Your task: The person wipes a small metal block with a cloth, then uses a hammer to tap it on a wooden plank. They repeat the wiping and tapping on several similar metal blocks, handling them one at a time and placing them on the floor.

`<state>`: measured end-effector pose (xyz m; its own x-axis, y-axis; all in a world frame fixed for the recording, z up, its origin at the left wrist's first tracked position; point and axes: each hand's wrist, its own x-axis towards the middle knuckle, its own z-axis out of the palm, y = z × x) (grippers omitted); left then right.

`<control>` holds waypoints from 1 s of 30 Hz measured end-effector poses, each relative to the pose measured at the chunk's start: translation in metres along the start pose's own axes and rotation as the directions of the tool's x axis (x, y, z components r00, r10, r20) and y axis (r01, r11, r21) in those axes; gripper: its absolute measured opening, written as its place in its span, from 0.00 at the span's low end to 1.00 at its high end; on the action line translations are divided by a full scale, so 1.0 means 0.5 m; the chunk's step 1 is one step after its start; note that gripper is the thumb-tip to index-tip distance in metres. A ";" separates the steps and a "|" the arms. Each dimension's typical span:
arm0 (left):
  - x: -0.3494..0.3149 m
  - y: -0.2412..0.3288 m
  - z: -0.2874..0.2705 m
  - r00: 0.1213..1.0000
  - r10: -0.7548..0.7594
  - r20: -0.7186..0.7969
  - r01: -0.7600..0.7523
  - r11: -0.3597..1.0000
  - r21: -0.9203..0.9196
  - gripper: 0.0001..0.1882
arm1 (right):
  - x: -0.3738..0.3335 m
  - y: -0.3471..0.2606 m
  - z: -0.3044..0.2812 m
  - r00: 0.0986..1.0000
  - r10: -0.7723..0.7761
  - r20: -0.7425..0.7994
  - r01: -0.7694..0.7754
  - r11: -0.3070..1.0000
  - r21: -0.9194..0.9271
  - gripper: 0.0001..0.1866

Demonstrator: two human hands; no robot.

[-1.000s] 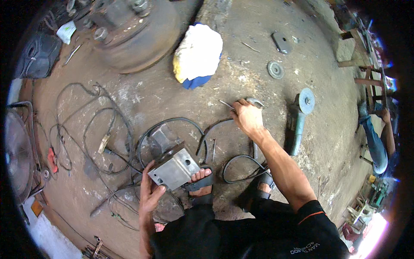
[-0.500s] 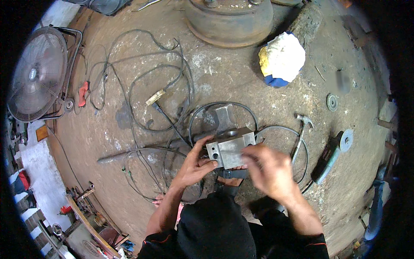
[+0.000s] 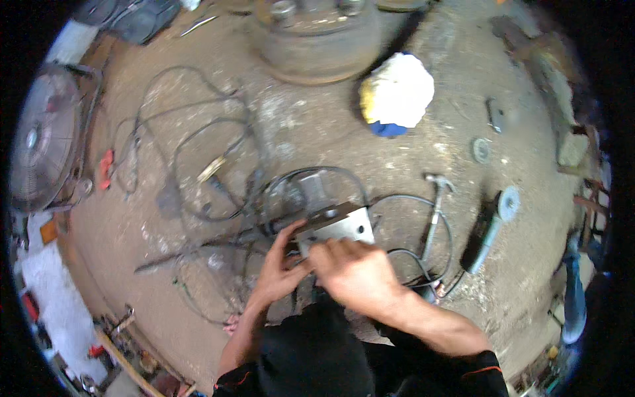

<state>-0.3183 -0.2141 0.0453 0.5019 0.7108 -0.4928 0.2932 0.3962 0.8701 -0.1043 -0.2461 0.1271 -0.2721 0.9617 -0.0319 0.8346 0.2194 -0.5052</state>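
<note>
A grey metal plate point(image 3: 344, 225) with holes sits on the dirt floor just in front of me. My left hand point(image 3: 281, 268) grips its left edge. My right hand point(image 3: 354, 271) lies over its near edge, fingers curled against the metal; whether it holds anything small is hidden. A hammer point(image 3: 433, 212) lies to the right of the plate, and an angle grinder point(image 3: 486, 228) lies further right. Black cables point(image 3: 264, 192) loop around the plate.
A large rusty metal drum point(image 3: 317, 40) stands at the far side. A white and yellow bundle point(image 3: 395, 92) lies next to it. A floor fan point(image 3: 46, 139) is at the left. A round disc point(image 3: 481, 149) and small metal pieces lie at the right.
My right hand came back from the hammer's side and now rests on the plate. The left hand has stayed on the plate. The view has swung to the right.
</note>
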 end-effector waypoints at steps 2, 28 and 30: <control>0.006 -0.016 -0.011 0.995 0.085 0.050 -0.091 0.987 0.133 0.42 | 0.012 -0.026 0.016 0.999 -0.037 -0.035 0.035 0.998 -0.059 0.12; 0.063 -0.034 -0.016 0.991 -0.088 -0.097 0.080 0.993 -0.082 0.40 | 0.119 -0.008 0.123 0.998 0.063 0.007 -0.063 0.969 0.237 0.14; 0.051 -0.047 -0.024 0.995 -0.062 -0.075 0.047 0.982 -0.184 0.40 | 0.054 0.032 0.090 0.996 0.086 -0.012 -0.075 0.923 0.378 0.15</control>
<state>-0.3220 -0.1983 0.0122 0.4202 0.7266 -0.5436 0.1619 0.5294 0.8328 -0.1199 -0.2242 0.0794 -0.1932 0.9790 -0.0648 0.6092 0.0680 -0.7901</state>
